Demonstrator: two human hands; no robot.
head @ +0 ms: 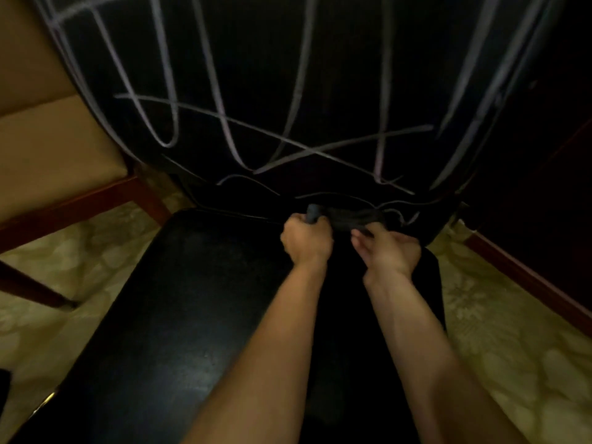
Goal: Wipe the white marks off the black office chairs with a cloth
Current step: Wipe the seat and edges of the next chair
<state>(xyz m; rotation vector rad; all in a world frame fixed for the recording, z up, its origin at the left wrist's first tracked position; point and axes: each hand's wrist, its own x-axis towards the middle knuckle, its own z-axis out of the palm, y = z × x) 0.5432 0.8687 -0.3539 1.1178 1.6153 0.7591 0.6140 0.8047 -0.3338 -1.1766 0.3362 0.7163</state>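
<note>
- your left hand is curled tight around one bunched end of the dark cloth, with a grey nub of it poking up out of the fist.
- your right hand pinches the other end between thumb and fingers, so the cloth is stretched between the two hands, probably to fold or gather it into a firmer pad before rubbing.
- the cloth sits low, right at the seam where the chair back meets the seat, touching the bottom edge of the back.
- the white marks cover the back in long loops and crossing lines; thinner squiggles run just above the cloth and just beside your right hand. hardly any of the back looks wiped, so i judge the job barely begun.
- the seat under your forearms looks free of marks, glossy and dark, though the light is too dim to be sure.
- starting at the bottom seam makes sense, since the nearest squiggles lie within an easy reach.
- room to move: upward the whole back is open for long strokes. to your left a tan chair with a wooden frame stands near the back's edge, so sideways sweeps there are tighter.
- to your right a dark wall with a red-brown skirting stands close to the chair, leaving a narrow strip of patterned floor.
</note>
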